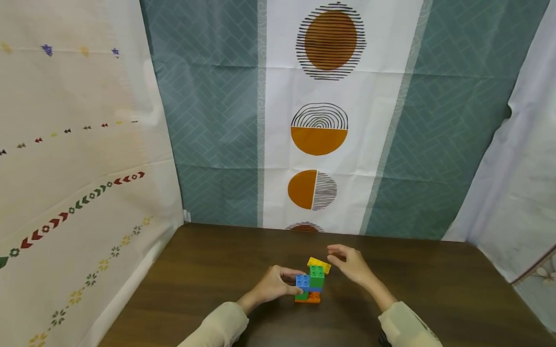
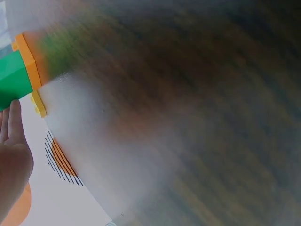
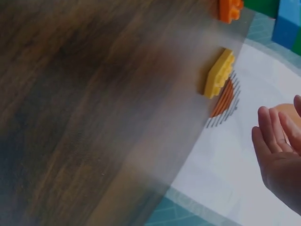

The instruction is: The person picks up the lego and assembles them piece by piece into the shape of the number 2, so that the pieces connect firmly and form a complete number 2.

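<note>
A small stack of toy building bricks stands on the table: an orange brick at the bottom, a lower green brick, a blue brick above, and another green brick on top at the right. My left hand grips the stack from the left, thumb in front and fingers behind the blue brick. Just behind lies a flat yellow brick, apart from the stack in the right wrist view. My right hand hovers right of it, fingers loosely bent and holding nothing, as the right wrist view also shows.
The brown wooden table reaches back to a teal and white patterned curtain. A pale printed cloth hangs along the left side, and a white cloth along the right.
</note>
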`<state>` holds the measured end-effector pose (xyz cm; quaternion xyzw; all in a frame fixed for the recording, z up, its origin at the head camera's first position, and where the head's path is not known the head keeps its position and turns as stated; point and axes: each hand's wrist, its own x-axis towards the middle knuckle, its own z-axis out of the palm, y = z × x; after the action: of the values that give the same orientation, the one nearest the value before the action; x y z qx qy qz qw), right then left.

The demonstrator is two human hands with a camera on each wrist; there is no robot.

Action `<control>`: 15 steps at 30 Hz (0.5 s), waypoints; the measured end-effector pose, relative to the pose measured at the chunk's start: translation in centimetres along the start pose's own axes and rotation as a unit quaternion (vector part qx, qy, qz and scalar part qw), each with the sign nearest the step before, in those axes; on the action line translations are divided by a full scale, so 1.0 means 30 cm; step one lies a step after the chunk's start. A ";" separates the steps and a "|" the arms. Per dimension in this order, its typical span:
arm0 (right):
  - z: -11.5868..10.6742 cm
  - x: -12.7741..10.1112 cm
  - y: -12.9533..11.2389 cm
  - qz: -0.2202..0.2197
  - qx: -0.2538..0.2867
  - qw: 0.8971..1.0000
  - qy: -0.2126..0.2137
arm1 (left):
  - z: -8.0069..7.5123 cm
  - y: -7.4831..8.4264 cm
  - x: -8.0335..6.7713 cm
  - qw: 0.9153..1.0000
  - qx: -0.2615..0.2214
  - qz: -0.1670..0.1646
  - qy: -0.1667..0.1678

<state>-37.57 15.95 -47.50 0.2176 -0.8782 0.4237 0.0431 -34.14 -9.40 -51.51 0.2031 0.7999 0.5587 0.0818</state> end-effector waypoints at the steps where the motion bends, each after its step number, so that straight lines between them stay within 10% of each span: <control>1: 0.003 0.003 0.006 0.006 0.000 1.000 0.002 | 0.001 0.003 -0.001 1.000 -0.002 0.000 0.001; 15: 0.080 0.045 0.059 0.061 -0.077 0.995 -0.027 | 0.003 0.002 0.003 1.000 -0.003 -0.004 -0.001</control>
<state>-39.26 14.62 -49.96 0.1714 -0.9208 0.3502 0.0103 -34.18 -9.28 -51.49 0.2001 0.7992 0.5603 0.0850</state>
